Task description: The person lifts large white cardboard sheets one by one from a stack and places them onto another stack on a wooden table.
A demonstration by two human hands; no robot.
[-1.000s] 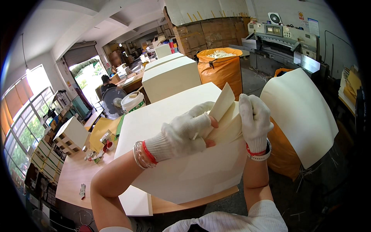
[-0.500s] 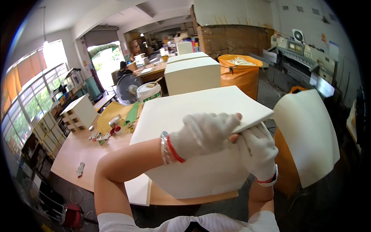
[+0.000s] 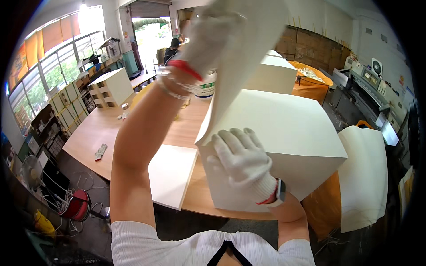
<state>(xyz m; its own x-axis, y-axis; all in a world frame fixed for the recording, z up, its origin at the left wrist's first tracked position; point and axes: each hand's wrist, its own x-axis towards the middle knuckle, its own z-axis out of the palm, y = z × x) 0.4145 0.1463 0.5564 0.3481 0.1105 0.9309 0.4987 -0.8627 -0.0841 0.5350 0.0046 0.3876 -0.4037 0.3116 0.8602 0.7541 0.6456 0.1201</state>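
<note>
left white-knit-gloved hand (image 3: 213, 42), blurred, raised high, grips broad curled cream paper (image 3: 255, 48) at the left side of the block-shaped cream paper stack (image 3: 288, 119); right white-knit-gloved hand (image 3: 242, 157) lies at its near-left corner, fingers extended, unclenched.

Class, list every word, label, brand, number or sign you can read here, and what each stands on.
No text can be read.
White bucket: label partly hidden, too small to read.
Wall sign at right: too small to read.
Sign beside doorway: too small to read.
White paper stack: no lettering visible.
</note>
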